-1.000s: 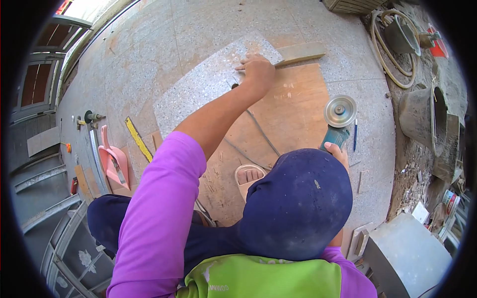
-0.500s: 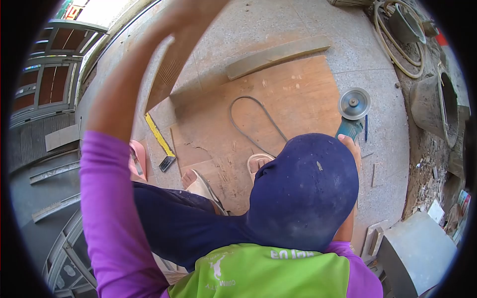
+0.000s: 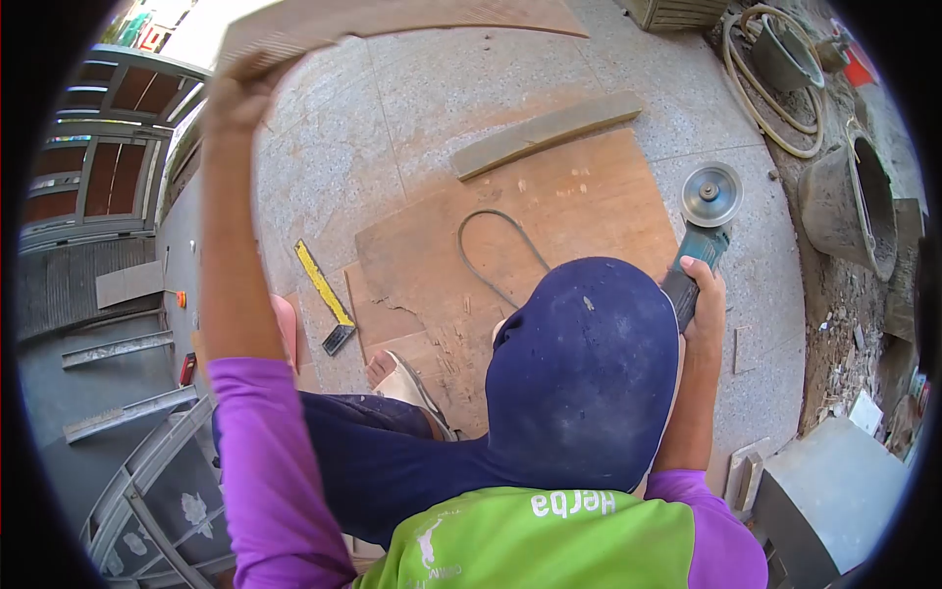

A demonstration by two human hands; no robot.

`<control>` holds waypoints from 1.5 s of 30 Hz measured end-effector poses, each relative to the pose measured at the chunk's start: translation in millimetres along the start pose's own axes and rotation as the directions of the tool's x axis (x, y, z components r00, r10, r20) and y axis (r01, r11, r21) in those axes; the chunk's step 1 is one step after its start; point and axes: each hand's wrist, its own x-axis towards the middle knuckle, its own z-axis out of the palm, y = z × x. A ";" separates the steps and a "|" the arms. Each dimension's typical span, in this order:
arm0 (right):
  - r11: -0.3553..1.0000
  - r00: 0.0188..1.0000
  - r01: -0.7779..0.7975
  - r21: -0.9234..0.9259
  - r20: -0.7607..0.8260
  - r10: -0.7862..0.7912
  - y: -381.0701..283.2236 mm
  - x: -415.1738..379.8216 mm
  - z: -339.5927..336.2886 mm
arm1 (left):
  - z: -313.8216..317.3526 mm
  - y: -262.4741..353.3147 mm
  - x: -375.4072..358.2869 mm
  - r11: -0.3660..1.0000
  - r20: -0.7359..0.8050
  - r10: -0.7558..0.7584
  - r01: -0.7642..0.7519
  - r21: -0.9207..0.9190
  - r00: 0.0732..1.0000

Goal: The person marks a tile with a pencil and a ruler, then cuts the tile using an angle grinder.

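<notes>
At the upper left my left hand (image 3: 245, 98) is raised, its fingers closed on a long tile strip (image 3: 412, 18) with a ribbed face. The strip reaches across the top of the view and is partly cut off. On the right my right hand (image 3: 705, 299) wraps round the body of a teal angle grinder (image 3: 705, 245). Its round cutting disc (image 3: 711, 194) points away from me, over the speckled floor. A brown board (image 3: 559, 216) lies between my hands on the floor, with a dark cord (image 3: 491, 214) looped over it.
A grey bar (image 3: 549, 133) lies along the board's far edge. A yellow and black try square (image 3: 324, 290) rests left of it. Buckets (image 3: 844, 206) and a coiled hose (image 3: 741, 88) stand at right. Metal frames (image 3: 118, 147) line the left, and a grey box (image 3: 834, 491) sits lower right.
My left hand has swung up and left, lifting the tile strip off the board's left side to the top of the view. The right hand and grinder have shifted slightly.
</notes>
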 end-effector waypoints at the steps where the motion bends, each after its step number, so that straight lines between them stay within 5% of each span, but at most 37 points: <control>1: 1.000 1.000 0.022 -0.008 -0.001 -0.022 0.0 0.8 -1.5 | 3.8 -59.4 -4.8 0.987 0.002 0.155 -0.154 -0.049 0.988; 4: 0.996 1.000 0.019 -0.086 -0.004 -0.020 -9.0 -4.3 -1.8 | 49.5 -182.9 -52.0 0.833 -0.221 -0.068 -0.067 -0.549 0.973; 8: 0.972 1.000 0.018 -0.235 -0.004 -0.020 -25.4 -22.0 13.8 | 50.9 -283.3 -75.0 0.752 -0.241 -0.233 0.018 -0.659 0.942; 15: 0.862 0.999 -0.007 -0.507 -0.039 -0.015 -11.7 -17.2 45.5 | 46.8 -356.9 -121.4 0.598 -0.164 -0.261 0.026 -0.801 0.951; 22: 0.806 0.998 -0.005 -0.592 0.049 0.042 9.4 1.5 75.1 | 36.4 -390.3 -130.4 0.565 -0.044 -0.306 0.144 -0.812 0.951; 27: 0.642 0.992 0.035 -0.766 0.107 0.073 9.7 9.1 100.1 | 33.7 -400.6 -139.0 0.567 -0.012 -0.343 0.197 -0.800 0.939; 33: 0.519 0.982 0.105 -0.848 0.170 0.080 23.6 30.0 121.0 | 46.4 -391.8 -143.8 0.587 -0.146 -0.400 0.130 -0.799 0.905; 36: 0.500 0.979 0.106 -0.860 0.177 0.097 23.5 32.6 133.2 | 45.1 -392.3 -153.0 0.475 -0.188 -0.448 0.054 -0.879 0.874; 45: 0.464 0.965 0.122 -0.877 0.215 0.153 34.6 50.0 148.0 | 39.6 -386.9 -151.8 0.487 -0.175 -0.524 0.125 -0.864 0.833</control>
